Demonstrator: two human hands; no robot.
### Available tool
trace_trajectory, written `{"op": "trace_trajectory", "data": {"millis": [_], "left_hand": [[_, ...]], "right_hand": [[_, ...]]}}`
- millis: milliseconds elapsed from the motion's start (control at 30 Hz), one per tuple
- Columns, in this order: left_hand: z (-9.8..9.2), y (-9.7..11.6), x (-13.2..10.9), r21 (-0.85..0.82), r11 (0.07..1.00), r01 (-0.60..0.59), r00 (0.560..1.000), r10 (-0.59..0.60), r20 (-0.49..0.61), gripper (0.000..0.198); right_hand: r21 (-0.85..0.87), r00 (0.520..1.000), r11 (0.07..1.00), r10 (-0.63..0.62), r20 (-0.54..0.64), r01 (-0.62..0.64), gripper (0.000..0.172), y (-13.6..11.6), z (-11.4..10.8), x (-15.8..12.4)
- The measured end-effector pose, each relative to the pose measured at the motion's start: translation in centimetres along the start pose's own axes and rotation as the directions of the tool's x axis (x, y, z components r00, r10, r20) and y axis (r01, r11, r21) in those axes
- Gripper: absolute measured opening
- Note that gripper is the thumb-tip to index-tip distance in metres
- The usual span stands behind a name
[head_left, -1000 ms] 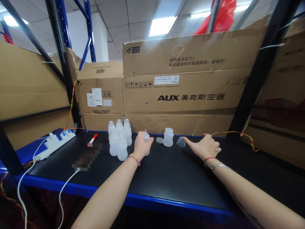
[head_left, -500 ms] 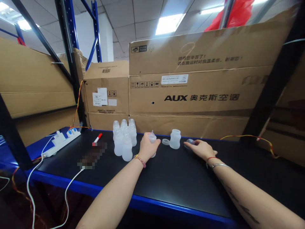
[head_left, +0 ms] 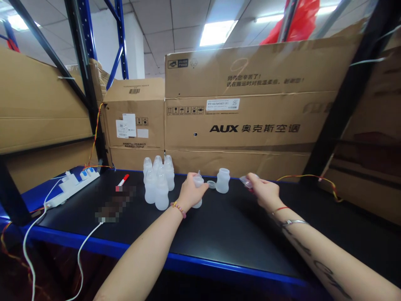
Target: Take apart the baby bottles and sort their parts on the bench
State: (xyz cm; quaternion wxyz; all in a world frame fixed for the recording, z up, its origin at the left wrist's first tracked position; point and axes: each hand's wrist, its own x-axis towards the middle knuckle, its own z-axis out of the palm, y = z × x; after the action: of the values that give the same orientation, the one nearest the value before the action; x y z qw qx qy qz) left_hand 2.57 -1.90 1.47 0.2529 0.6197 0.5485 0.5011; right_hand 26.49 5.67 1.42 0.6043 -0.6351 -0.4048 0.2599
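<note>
Translucent baby bottle [head_left: 197, 204] stands nearly upright, long axis vertical, closed in the left hand [head_left: 191, 192] near the back of the black bench [head_left: 219, 234], while the right hand [head_left: 263, 192] pinches a clear dome cap [head_left: 246, 182] in its fingertips, with a screw ring [head_left: 211, 184] and a second bottle [head_left: 222, 181] between the hands.

A carton printed AUX [head_left: 250, 104] stands behind a black bench [head_left: 125, 251] with a blue edge, a smaller labelled box [head_left: 134, 121] to its left, both among blue-and-black racks [head_left: 87, 33]. A red-capped marker [head_left: 123, 180] lies on the bench just above a pixelated object [head_left: 114, 205], with a white power strip [head_left: 73, 188] at the left end and its white cable [head_left: 82, 238] trailing over the front edge. A yellow-and-red wire [head_left: 308, 176] runs along the back at right. A red plastic bag [head_left: 294, 25] shows above the cartons, beside a ceiling light [head_left: 218, 33]
</note>
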Motion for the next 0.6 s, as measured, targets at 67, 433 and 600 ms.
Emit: {"op": "trace_trajectory", "data": {"millis": [67, 433, 600], "left_hand": [[-0.2, 0.3, -0.3, 0.024, 0.999, -0.033, 0.998, 0.031, 0.056, 0.039], [-0.4, 1.0, -0.9, 0.044, 0.993, -0.108, 0.982, 0.099, 0.158, 0.037], [-0.4, 0.9, -0.9, 0.022, 0.993, -0.114, 0.981, 0.109, 0.162, 0.051]], "right_hand": [[0.133, 0.993, 0.991, 0.011, 0.121, -0.027, 0.020, -2.3, 1.3, -2.4], [0.120, 0.932, 0.992, -0.079, 0.355, 0.038, 0.022, -7.2, 6.6, -9.6], [0.029, 0.888, 0.980, -0.192, 0.418, 0.198, 0.023, -5.9, 7.2, -9.9]]}}
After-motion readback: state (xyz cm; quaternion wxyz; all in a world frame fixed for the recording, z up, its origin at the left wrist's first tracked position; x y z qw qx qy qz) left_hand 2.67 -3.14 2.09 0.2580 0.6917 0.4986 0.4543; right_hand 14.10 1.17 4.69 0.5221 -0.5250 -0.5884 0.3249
